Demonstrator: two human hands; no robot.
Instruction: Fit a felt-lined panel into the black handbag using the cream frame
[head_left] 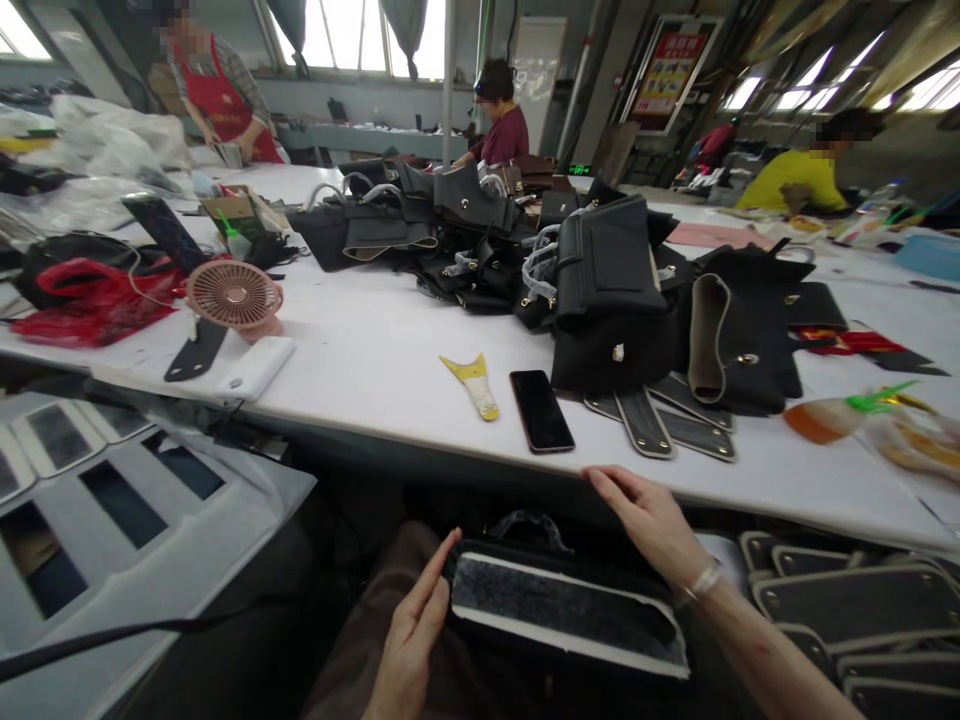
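On my lap rests a black bag [570, 610], its long panel edged with white strips facing up and a wrapped handle at its far side. My left hand [421, 625] lies along the bag's left end, fingers extended against it. Above the bag's far right side, near the table's front edge, my right hand [649, 515] has its fingers stretched out and holds nothing. A black phone [541, 411] lies on the white table [375, 370] beyond my hands, with a yellow tool wrapped in white [474, 386] to its left.
Black bags [607, 270] are heaped on the table. A pink fan [234, 296] stands at the left, a bottle of orange liquid [821, 418] at the right. Trimmed dark pieces [855, 605] are stacked lower right, framed panels [124, 505] lower left. Several people work farther back.
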